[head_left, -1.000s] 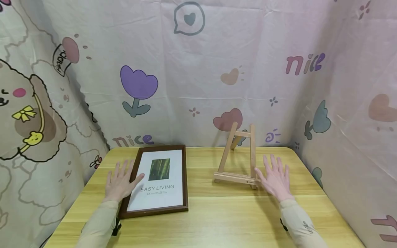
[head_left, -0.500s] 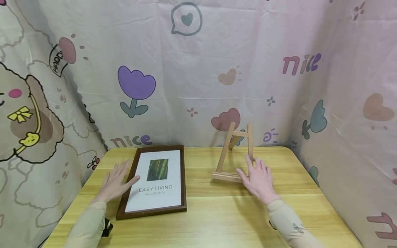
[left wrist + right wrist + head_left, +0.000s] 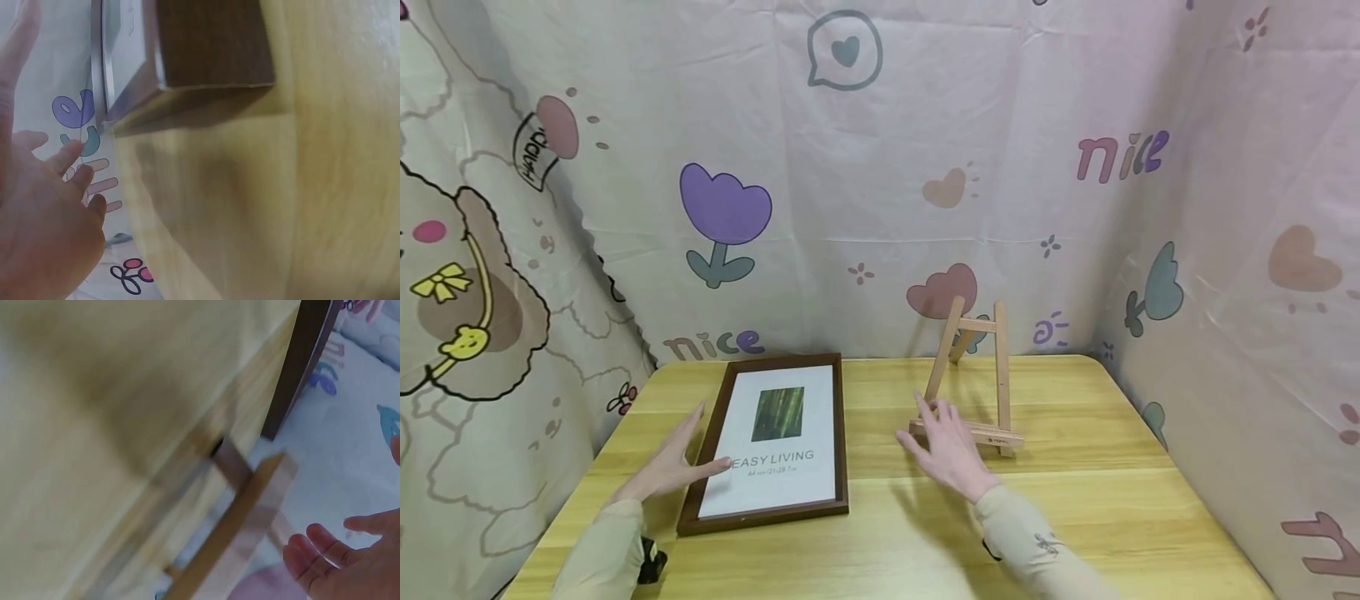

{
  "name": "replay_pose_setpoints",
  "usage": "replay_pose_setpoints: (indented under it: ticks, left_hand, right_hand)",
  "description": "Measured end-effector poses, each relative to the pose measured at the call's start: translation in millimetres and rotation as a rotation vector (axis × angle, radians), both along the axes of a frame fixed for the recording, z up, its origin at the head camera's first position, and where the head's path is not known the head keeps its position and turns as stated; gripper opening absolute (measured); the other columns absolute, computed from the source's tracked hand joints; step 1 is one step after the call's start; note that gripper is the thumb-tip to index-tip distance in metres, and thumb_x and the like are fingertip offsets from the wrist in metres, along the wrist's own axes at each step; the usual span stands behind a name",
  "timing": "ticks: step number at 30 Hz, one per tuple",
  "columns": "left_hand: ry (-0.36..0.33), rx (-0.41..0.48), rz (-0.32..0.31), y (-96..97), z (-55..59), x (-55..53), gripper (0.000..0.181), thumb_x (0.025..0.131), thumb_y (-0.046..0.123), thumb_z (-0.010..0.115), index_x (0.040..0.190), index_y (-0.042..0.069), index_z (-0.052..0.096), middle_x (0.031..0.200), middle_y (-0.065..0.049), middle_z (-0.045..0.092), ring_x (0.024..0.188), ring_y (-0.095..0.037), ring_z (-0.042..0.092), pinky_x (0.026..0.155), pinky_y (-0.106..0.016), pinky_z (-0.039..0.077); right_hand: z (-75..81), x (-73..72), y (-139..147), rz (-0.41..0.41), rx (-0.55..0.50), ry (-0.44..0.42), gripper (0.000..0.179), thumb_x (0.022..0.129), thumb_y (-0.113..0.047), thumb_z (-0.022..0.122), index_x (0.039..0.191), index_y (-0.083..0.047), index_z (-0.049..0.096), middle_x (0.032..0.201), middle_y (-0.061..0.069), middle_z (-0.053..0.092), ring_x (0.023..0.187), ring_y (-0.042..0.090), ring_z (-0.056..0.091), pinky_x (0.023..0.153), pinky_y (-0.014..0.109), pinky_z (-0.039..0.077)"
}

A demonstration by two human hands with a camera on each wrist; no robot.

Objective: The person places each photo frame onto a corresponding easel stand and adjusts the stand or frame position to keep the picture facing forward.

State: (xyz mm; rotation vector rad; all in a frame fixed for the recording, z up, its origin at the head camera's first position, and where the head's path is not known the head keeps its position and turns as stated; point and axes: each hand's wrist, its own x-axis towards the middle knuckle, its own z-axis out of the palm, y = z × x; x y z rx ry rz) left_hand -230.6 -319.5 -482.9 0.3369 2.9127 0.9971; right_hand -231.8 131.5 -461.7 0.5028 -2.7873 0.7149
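Note:
A dark brown picture frame (image 3: 841,433) with a white "EASY LIVING" insert lies flat on the left of the table. My left hand (image 3: 662,467) is at its left side, thumb over the insert and fingers spread beyond the edge. In the left wrist view the frame's brown side (image 3: 215,44) shows close to the hand. A small wooden tabletop easel (image 3: 1002,367) stands upright at the back right. My right hand (image 3: 951,450) is in front of its left leg and ledge, fingers spread and holding nothing. The ledge (image 3: 237,531) appears beside the fingers in the right wrist view.
The light wood table (image 3: 895,533) reaches back to a patterned fabric curtain (image 3: 850,167), which also runs along both sides. A gap of bare tabletop lies between the picture frame and the easel.
My right hand has moved left, from the easel's right side across to its left leg. My left hand has shifted slightly left and turned, thumb pointing inward. The frame and easel stay put.

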Motion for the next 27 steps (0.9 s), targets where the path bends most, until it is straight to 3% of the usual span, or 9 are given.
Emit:
replay_pose_setpoints:
  ticks: [3, 10, 18, 22, 27]
  left_hand:
    - [-0.014, 0.012, -0.021, -1.2, -3.2, 2.4, 0.124, 0.083, 0.039, 0.080, 0.161, 0.005, -0.010, 0.161, -0.041, 0.006, 0.140, -0.065, 0.017, 0.102, -0.085, 0.024]
    - [-0.075, -0.002, -0.016, -3.9, -7.9, 9.6, 0.131, 0.076, 0.037, 0.086, 0.160, 0.001, -0.007, 0.156, -0.045, 0.007, 0.137, -0.068, 0.016, 0.097, -0.086, 0.029]
    - [-0.154, -0.059, -0.001, -6.8, -10.7, 15.3, 0.133, 0.074, 0.042, 0.087, 0.157, -0.009, -0.003, 0.151, -0.049, 0.003, 0.133, -0.076, 0.007, 0.096, -0.089, 0.021]
    - [-0.196, -0.078, 0.003, -7.0, -12.4, 15.4, 0.131, 0.074, 0.045, 0.087, 0.156, -0.012, 0.002, 0.151, -0.048, 0.008, 0.134, -0.074, 0.011, 0.099, -0.087, 0.023]
    - [-0.231, -0.101, 0.003, -8.1, -16.4, 14.2, 0.128, 0.075, 0.047, 0.085, 0.155, -0.015, 0.007, 0.149, -0.046, 0.015, 0.133, -0.070, 0.021, 0.100, -0.082, 0.032]
  right_hand:
    - [-4.5, -0.3, -13, 0.051, -0.027, -0.060, 0.079, 0.098, -0.053, 0.056, 0.158, -0.006, 0.031, 0.133, 0.020, 0.051, 0.118, 0.033, 0.052, 0.092, 0.047, 0.052]
    - [-14.5, -1.1, -37, 0.141, -0.044, -0.236, 0.085, 0.098, -0.058, 0.054, 0.161, -0.012, 0.022, 0.150, 0.027, 0.041, 0.138, 0.045, 0.045, 0.112, 0.061, 0.043]
    - [-20.9, -4.6, -57, 0.185, -0.056, -0.455, 0.100, 0.091, -0.066, 0.060, 0.163, -0.014, 0.014, 0.164, 0.026, 0.025, 0.153, 0.041, 0.026, 0.121, 0.062, 0.029]
    - [-24.2, -9.0, -64, 0.205, -0.041, -0.531, 0.104, 0.088, -0.067, 0.063, 0.163, -0.013, 0.015, 0.165, 0.020, 0.027, 0.155, 0.039, 0.023, 0.122, 0.063, 0.026]
    - [-26.3, -14.8, -72, 0.240, -0.004, -0.580, 0.103, 0.087, -0.064, 0.066, 0.161, -0.008, 0.021, 0.160, 0.017, 0.039, 0.151, 0.036, 0.033, 0.122, 0.057, 0.031]
